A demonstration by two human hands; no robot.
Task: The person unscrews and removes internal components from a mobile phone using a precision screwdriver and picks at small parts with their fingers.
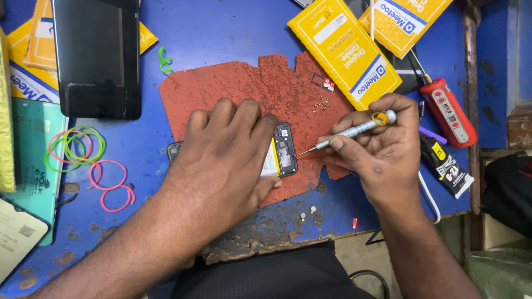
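Blue bench [221,33]: left hand [221,160] pins phone [284,149] (opened); right hand [382,149] w/ screwdriver [354,130].

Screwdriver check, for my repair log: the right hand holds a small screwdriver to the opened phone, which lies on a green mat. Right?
Not quite. The head view shows the mat is red, not green. The right hand does hold the screwdriver to the opened phone.

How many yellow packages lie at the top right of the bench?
2 in full view: one yellow package lies slanted above the right hand; a second is at the top edge, cut off. Others may lie beyond the frame.
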